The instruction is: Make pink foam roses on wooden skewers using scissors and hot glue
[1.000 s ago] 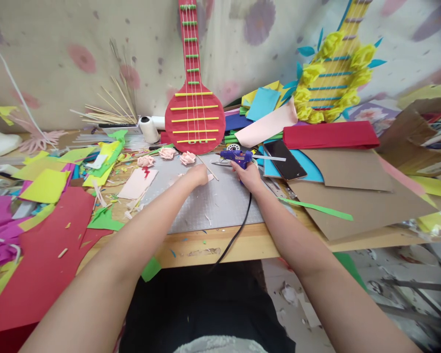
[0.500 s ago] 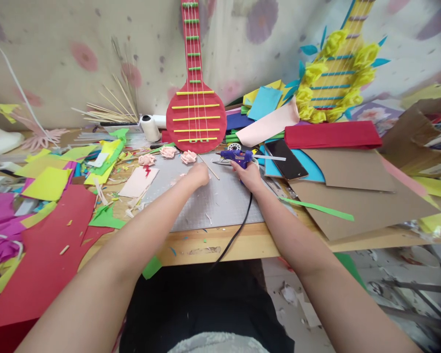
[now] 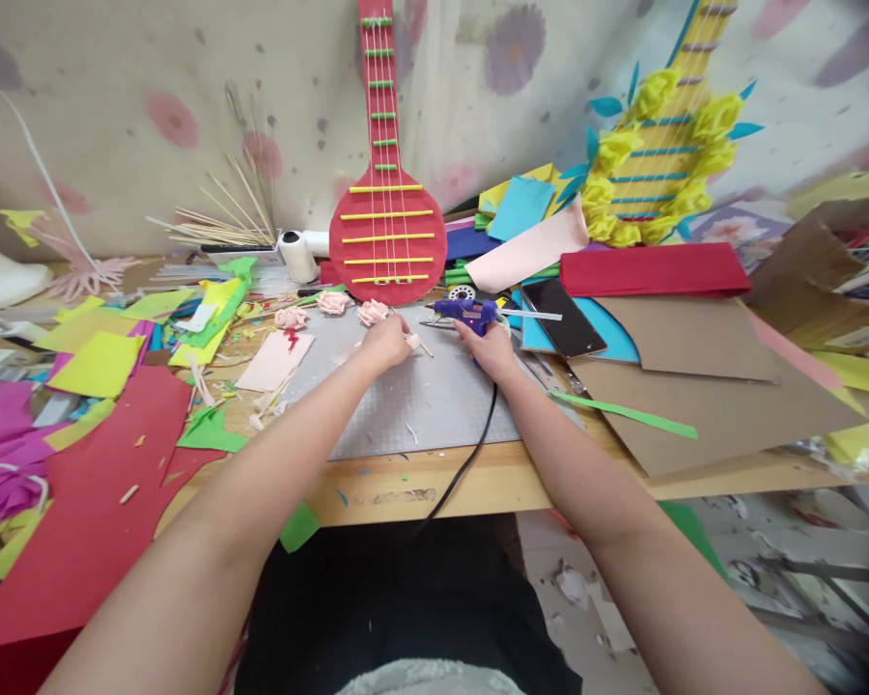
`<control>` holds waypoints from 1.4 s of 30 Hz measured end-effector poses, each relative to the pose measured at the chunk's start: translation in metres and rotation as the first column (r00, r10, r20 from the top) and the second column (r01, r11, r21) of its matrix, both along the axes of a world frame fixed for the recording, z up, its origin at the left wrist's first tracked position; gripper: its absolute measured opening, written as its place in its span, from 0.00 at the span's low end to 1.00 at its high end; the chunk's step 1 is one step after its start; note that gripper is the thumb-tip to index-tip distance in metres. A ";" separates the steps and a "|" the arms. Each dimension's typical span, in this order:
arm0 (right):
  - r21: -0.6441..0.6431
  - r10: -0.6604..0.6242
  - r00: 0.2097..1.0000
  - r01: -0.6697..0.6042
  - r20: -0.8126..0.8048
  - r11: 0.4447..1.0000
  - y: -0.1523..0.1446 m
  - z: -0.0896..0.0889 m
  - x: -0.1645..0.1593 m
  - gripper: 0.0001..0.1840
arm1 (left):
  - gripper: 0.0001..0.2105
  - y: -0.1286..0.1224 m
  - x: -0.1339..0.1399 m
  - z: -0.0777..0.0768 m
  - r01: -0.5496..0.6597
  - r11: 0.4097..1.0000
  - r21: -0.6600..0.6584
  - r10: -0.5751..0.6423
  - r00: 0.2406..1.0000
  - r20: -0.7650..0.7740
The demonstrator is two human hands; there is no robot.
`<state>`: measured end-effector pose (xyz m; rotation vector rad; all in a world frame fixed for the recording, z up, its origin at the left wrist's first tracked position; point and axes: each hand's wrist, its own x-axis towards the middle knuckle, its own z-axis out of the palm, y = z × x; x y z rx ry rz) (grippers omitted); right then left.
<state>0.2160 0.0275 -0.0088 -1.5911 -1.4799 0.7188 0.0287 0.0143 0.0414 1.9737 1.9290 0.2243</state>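
Around the handle of a blue hot glue gun (image 3: 470, 311) my right hand (image 3: 489, 346) is closed. The gun lies level above the grey cutting mat (image 3: 434, 410), its nozzle pointing left and a clear glue stick (image 3: 536, 314) sticking out at the back. My left hand (image 3: 385, 347) is closed over the mat with a small pale pink piece (image 3: 412, 341) at its fingertips; its exact shape is hidden. A thin wooden stick (image 3: 426, 350) shows just beyond those fingers. Behind the hand sit pink paper roses (image 3: 331, 303), below a red paper lute (image 3: 387, 236) that leans upright.
Coloured paper scraps and a red sheet (image 3: 108, 473) cover the left side. A phone (image 3: 565, 317), brown cardboard (image 3: 695, 405) and a folded red sheet (image 3: 656, 268) lie right. A yellow flowered paper instrument (image 3: 656, 174) leans behind. The black cord (image 3: 470, 458) hangs over the table edge.
My left hand has turned and opened its pose slightly, bringing the pale pink piece into view and covering part of the wooden stick. My right hand and the glue gun have barely moved.
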 end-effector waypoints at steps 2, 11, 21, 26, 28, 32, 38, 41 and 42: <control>-0.011 -0.004 1.000 0.004 0.005 1.000 -0.001 0.001 -0.001 0.24 | 0.19 0.000 -0.001 -0.004 0.000 1.000 -0.009 0.000 1.000 -0.006; -0.021 -0.024 1.000 0.024 0.019 0.999 -0.001 0.003 -0.002 0.25 | 0.19 0.004 0.004 -0.001 -0.032 0.998 -0.056 0.030 0.999 -0.043; -0.003 -0.003 1.000 0.003 0.009 1.000 0.001 -0.003 -0.003 0.26 | 0.14 0.007 -0.001 0.003 -0.032 0.999 -0.042 0.028 0.996 -0.083; -0.012 -0.010 1.000 0.010 -0.012 1.000 -0.004 0.004 -0.003 0.25 | 0.12 0.003 0.000 0.010 -0.038 0.999 -0.008 0.037 0.997 -0.073; -0.017 0.015 0.998 -0.016 -0.059 1.000 -0.007 0.010 -0.003 0.24 | 0.10 0.002 -0.001 0.013 -0.058 0.998 0.010 0.058 0.998 -0.040; 0.003 0.145 0.972 -0.147 -0.183 0.989 -0.015 0.019 -0.003 0.24 | 0.06 0.002 -0.009 0.018 -0.118 0.991 -0.060 0.122 0.989 0.079; -0.021 0.331 0.936 -0.335 -0.118 0.942 -0.020 0.019 -0.003 0.23 | 0.04 -0.001 -0.024 0.028 -0.129 0.969 -0.212 0.200 0.912 0.359; -0.027 0.326 0.942 -0.329 -0.079 0.944 -0.021 0.019 -0.004 0.21 | 0.04 -0.004 -0.028 0.034 -0.130 0.964 -0.233 0.222 0.877 0.426; -0.030 0.326 0.942 -0.329 -0.074 0.944 -0.021 0.019 -0.004 0.21 | 0.04 -0.004 -0.029 0.035 -0.125 0.963 -0.239 0.223 0.868 0.445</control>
